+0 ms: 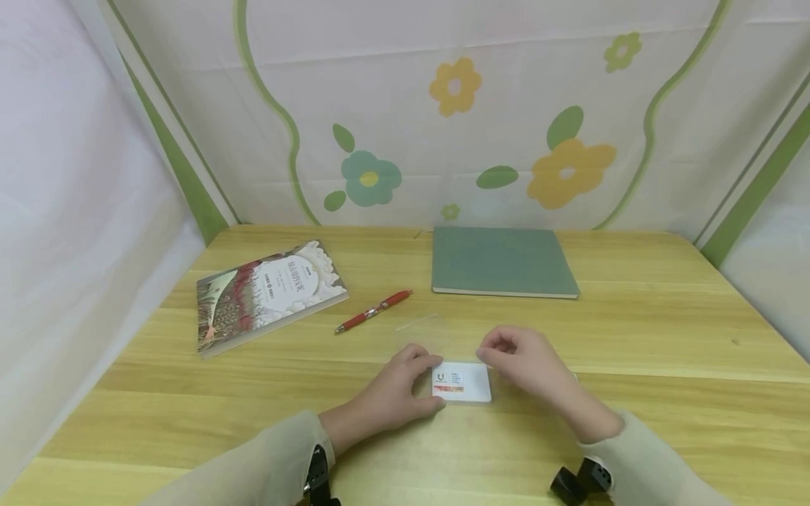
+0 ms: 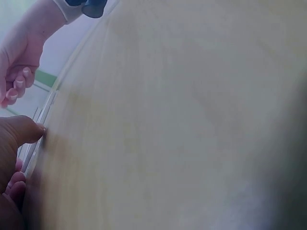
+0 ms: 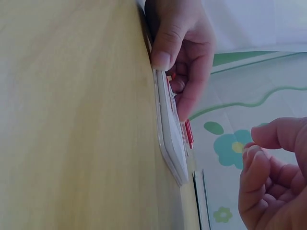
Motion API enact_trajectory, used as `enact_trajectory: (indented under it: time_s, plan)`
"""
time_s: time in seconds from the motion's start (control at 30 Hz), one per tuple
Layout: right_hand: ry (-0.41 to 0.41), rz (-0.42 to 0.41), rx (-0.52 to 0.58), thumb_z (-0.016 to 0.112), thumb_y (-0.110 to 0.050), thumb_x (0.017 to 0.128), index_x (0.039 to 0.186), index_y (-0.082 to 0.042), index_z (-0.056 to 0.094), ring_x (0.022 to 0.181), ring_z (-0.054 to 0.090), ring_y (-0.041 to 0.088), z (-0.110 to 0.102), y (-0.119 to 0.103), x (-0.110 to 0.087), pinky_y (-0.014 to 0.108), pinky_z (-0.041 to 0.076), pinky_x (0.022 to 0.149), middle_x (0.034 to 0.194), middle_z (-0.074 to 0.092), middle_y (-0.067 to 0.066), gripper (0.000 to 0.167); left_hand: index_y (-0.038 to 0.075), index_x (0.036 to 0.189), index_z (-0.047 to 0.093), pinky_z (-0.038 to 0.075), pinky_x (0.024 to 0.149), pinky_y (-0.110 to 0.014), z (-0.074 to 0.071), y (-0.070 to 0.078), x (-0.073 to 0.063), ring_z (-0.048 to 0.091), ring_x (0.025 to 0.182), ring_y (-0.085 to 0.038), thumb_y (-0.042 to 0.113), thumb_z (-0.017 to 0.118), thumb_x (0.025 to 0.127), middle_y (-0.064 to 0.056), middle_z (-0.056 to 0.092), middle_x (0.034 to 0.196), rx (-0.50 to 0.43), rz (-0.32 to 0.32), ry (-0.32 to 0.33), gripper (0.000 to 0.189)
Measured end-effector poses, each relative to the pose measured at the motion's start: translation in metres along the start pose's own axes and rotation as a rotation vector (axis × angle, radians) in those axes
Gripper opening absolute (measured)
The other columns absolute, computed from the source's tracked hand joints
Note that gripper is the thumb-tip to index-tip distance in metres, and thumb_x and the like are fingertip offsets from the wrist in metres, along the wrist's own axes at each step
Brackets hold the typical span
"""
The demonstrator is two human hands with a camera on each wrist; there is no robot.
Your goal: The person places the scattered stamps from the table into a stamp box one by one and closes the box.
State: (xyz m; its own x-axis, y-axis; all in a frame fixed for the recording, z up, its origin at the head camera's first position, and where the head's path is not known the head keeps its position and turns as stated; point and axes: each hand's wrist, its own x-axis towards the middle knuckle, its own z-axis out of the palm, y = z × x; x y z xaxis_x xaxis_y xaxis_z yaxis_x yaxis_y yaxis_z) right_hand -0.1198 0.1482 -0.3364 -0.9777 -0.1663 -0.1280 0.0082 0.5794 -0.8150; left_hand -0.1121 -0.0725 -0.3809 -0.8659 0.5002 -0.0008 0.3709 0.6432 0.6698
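A small stack of white cards (image 1: 476, 384) lies flat on the table, its top card printed with a logo and an orange strip. My left hand (image 1: 394, 393) holds the stack's left end between thumb and fingers. Seen from the right wrist, the stack (image 3: 169, 127) shows a thick white side with a clear edge beneath. Just above its right end is my right hand (image 1: 528, 360), fingers curled and thumb against the index finger (image 3: 255, 163). Nothing shows in that pinch. Behind the stack lies a clear plastic piece (image 1: 430, 329), barely visible.
On the wooden table (image 1: 664, 337), a red pen (image 1: 373, 313) lies behind my left hand. An illustrated book (image 1: 272, 295) is at the left, and a green hardcover book (image 1: 503, 261) at the back. A flowered curtain (image 1: 405, 84) hangs behind the table.
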Motion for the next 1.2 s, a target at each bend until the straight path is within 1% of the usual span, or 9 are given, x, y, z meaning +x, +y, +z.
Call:
enact_trajectory:
  time_s: [0.1,0.23,0.33,0.47,0.83,1.07,1.2]
  plan:
    - [0.006,-0.007,0.001,0.064,-0.023,0.086,0.092,-0.006,0.064,0.061,0.051,0.016,-0.004,0.003,-0.001,0.027,0.045,0.051,0.078,0.06,0.006,0.018,0.008,0.129,0.054,0.042,0.09,-0.029,0.0,0.0,0.0,0.046,0.098,-0.01,0.03,0.072,0.078,0.001,0.047,0.114,0.005,0.003,0.001,0.059]
    - [0.006,-0.012,0.018,0.064,-0.023,0.086,0.093,-0.005,0.064,0.059,0.05,0.016,-0.009,0.007,-0.004,0.027,0.044,0.05,0.074,0.058,0.007,0.019,0.008,0.129,0.054,0.042,0.09,-0.028,0.001,0.0,-0.001,0.046,0.098,-0.01,0.03,0.072,0.078,0.001,0.047,0.113,0.01,0.004,0.001,0.058]
    - [0.006,-0.007,0.038,0.064,-0.022,0.086,0.093,-0.004,0.063,0.056,0.048,0.014,-0.013,0.01,-0.007,0.026,0.042,0.048,0.067,0.054,0.005,0.019,0.009,0.129,0.054,0.042,0.09,-0.028,0.001,0.0,-0.001,0.046,0.097,-0.01,0.03,0.072,0.078,0.002,0.046,0.113,0.01,0.003,-0.002,0.059]
    - [0.0,-0.004,0.058,0.063,-0.022,0.087,0.094,-0.003,0.062,0.053,0.045,0.012,-0.019,0.016,-0.009,0.025,0.04,0.047,0.062,0.049,0.001,0.021,0.009,0.129,0.054,0.042,0.089,-0.027,0.002,0.0,0.0,0.046,0.097,-0.01,0.03,0.072,0.078,0.002,0.046,0.113,0.006,0.001,-0.006,0.059]
    - [-0.003,-0.001,0.032,0.062,-0.023,0.088,0.096,0.0,0.06,0.052,0.045,0.012,-0.039,0.028,-0.015,0.027,0.041,0.048,0.061,0.048,0.002,0.024,0.009,0.129,0.054,0.042,0.091,-0.029,0.001,0.001,-0.001,0.046,0.098,-0.01,0.03,0.072,0.078,0.002,0.046,0.114,-0.005,-0.014,-0.007,0.058]
    - [-0.014,0.029,0.027,0.061,-0.025,0.089,0.098,0.001,0.06,0.054,0.046,0.011,-0.053,0.034,-0.021,0.027,0.043,0.05,0.065,0.05,0.003,0.027,0.007,0.129,0.054,0.042,0.09,-0.029,0.0,0.001,-0.001,0.047,0.098,-0.012,0.028,0.072,0.078,0.0,0.047,0.113,0.014,0.014,0.01,0.058]
    - [-0.017,0.037,0.003,0.061,-0.025,0.089,0.1,0.001,0.06,0.058,0.048,0.012,-0.059,0.041,-0.024,0.028,0.045,0.053,0.069,0.054,0.005,0.028,0.008,0.129,0.054,0.042,0.09,-0.029,0.0,0.001,-0.001,0.046,0.098,-0.011,0.028,0.072,0.078,0.001,0.047,0.113,0.018,0.012,0.01,0.058]
